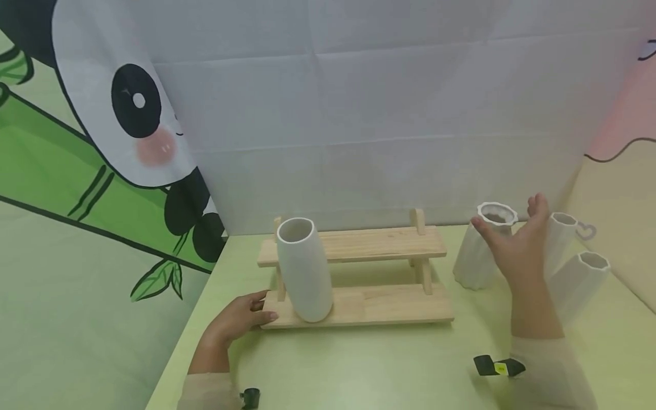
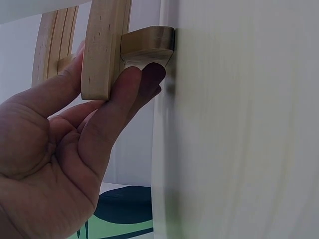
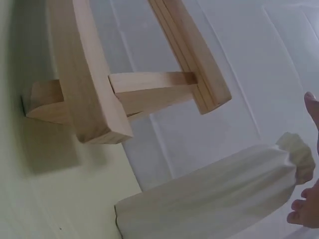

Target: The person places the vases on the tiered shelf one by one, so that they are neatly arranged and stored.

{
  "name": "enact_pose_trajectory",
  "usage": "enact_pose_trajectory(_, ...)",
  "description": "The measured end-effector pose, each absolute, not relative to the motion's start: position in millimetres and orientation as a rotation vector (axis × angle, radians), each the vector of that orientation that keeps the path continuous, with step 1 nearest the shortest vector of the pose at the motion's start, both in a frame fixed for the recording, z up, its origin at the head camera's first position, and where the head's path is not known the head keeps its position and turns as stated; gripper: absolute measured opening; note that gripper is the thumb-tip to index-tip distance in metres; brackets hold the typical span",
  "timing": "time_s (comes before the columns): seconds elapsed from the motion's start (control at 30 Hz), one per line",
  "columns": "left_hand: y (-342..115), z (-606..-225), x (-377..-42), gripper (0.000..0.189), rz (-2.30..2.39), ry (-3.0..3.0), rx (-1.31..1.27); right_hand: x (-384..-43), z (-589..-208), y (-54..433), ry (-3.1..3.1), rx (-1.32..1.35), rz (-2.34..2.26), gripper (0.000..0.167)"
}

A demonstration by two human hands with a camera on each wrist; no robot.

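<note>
A two-tier wooden display stand (image 1: 389, 304) stands on the table, and a smooth white vase (image 1: 307, 279) stands upright toward the left of its lower board. My left hand (image 1: 238, 319) grips that board's left end, thumb over the top; the left wrist view shows the board's end (image 2: 97, 55) between thumb and fingers. My right hand (image 1: 523, 250), thumb and fingers spread apart, is beside the rim of a fluted white vase (image 1: 474, 259) right of the stand. In the right wrist view, the fingers appear near the scalloped rim of this fluted vase (image 3: 214, 194).
Right of my right hand stand a slim white vase (image 1: 558, 242) with a heart-shaped handle (image 1: 586, 230) and another white vase (image 1: 579, 285) with an angular rim. A pale cloth wall (image 1: 359, 114) closes off the back; a panda-print panel (image 1: 102, 199) borders the left.
</note>
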State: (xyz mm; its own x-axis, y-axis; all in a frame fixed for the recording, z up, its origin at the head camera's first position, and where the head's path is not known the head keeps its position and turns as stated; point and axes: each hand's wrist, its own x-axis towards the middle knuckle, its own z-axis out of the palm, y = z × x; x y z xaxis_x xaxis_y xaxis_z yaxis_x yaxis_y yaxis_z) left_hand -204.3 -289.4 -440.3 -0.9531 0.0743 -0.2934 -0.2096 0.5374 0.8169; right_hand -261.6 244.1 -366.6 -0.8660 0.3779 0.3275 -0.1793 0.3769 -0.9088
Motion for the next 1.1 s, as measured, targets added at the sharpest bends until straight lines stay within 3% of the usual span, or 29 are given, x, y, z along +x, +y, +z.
enact_pose_trajectory(0.43,-290.1,-442.7,-203.2,0.075,1.366,2.503,-0.130,-280.5,-393.4,259.2,-2.332,-0.222,1.674,0.110)
enact_pose_trajectory(0.67,-288.9,-439.4,-202.4,0.076,1.377,2.484,-0.106,-289.2,-399.7,264.1,-2.303,-0.312,1.568,0.098)
enact_pose_trajectory(1.1,-287.8,-435.6,-199.4,0.074,1.358,2.499,-0.127,-280.4,-381.9,259.5,-2.166,-0.330,1.554,0.084)
